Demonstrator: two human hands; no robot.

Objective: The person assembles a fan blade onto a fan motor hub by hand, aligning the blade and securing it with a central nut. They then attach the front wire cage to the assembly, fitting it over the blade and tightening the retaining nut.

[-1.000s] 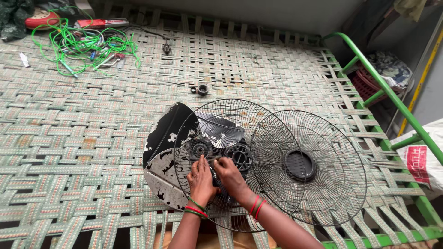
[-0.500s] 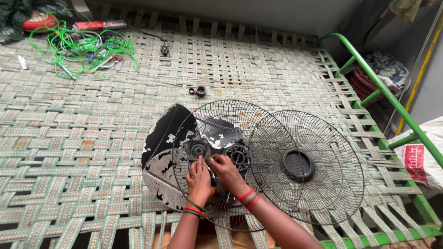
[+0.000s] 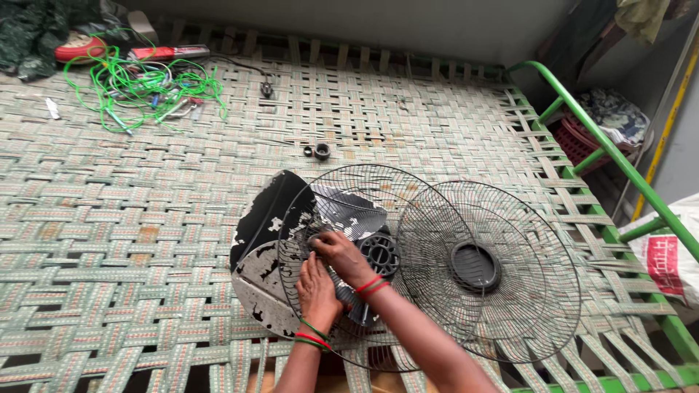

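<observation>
Seen from the head camera, the right hand (image 3: pixel 342 256) pinched closed at the hub of the flat-lying wire fan guard (image 3: pixel 364 255), while the left hand (image 3: pixel 317 290) pressed open on its mesh. The round black guard overlapped a peeling fan blade (image 3: pixel 266 247) and a second guard (image 3: pixel 502 269) on the woven cot (image 3: pixel 145 218).

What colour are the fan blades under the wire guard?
The fan blades are black with worn, flaking patches of silvery grey, seen in the head view.
</observation>
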